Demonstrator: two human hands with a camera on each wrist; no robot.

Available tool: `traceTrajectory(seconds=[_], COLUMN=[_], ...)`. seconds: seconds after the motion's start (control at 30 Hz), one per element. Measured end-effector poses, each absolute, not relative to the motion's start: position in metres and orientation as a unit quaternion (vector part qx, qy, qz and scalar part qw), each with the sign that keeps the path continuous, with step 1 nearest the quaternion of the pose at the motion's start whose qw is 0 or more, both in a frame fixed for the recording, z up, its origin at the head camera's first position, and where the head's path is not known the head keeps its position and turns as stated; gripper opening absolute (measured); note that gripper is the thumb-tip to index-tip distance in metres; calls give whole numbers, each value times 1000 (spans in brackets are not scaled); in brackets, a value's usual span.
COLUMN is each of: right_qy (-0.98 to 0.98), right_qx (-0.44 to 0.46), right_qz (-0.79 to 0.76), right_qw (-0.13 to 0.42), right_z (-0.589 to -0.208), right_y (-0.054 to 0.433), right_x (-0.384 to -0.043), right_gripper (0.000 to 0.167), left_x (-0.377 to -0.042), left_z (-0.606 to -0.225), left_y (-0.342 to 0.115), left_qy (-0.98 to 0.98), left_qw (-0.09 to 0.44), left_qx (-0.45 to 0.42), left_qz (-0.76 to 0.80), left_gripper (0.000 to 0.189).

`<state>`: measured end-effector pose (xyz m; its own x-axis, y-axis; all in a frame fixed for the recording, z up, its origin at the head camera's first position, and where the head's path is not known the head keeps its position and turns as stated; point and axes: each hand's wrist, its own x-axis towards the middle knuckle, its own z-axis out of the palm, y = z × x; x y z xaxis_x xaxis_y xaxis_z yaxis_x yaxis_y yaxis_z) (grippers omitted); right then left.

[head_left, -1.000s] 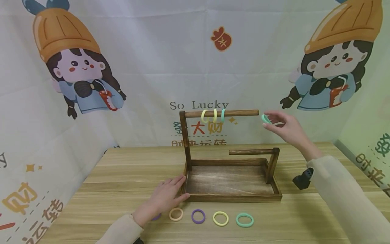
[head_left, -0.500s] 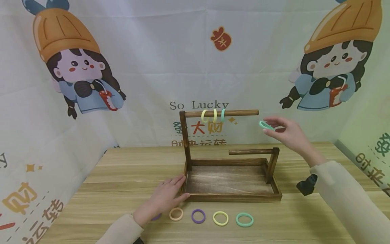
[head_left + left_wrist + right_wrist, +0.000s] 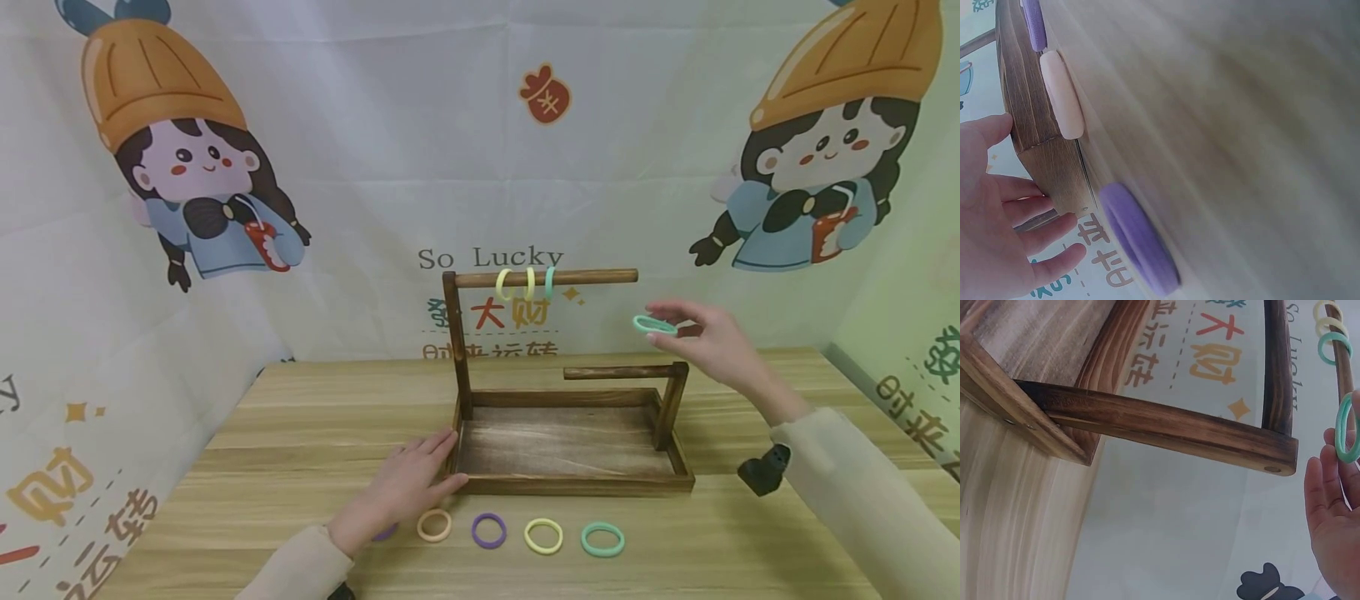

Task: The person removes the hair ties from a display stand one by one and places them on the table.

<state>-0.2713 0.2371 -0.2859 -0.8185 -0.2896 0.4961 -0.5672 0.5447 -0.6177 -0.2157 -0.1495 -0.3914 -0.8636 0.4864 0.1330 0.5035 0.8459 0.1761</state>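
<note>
My right hand (image 3: 708, 337) pinches a mint-green hair tie (image 3: 638, 323) between thumb and fingertips. It is in the air right of the upper bar (image 3: 596, 277) of a wooden rack and above the lower bar (image 3: 611, 374). Two yellow hair ties (image 3: 530, 285) and a green hair tie (image 3: 550, 285) hang on that upper bar. My left hand (image 3: 405, 482) rests with extended fingers against the near left corner of the rack's tray (image 3: 570, 485). In the left wrist view its fingertips touch the wood beside a peach hair tie (image 3: 1062, 97).
Along the tray's front lies a row on the table (image 3: 300, 433): purple (image 3: 475, 537), yellow (image 3: 527, 541) and green (image 3: 584, 546) hair ties, plus the peach one. Another purple hair tie (image 3: 386, 533) is partly hidden by my left wrist. A printed cloth (image 3: 375, 125) hangs behind.
My right hand has lowered with the green hair tie, away from the level of the upper bar's end. The hair tie has turned from steep to nearly flat. My left hand stays put.
</note>
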Motion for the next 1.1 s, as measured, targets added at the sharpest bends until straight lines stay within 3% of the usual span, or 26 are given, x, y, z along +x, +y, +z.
traceTrajectory(seconds=[1.1], right_qy=[-873], right_qx=[259], right_qz=[381], right_qw=[161], right_z=[-311], right_y=[230], right_x=[-235], right_gripper=[37], left_x=[-215], left_z=[-389], left_y=[-149], left_qy=[-961], left_qw=[35], left_qx=[-253], left_qz=[-106], left_gripper=[62])
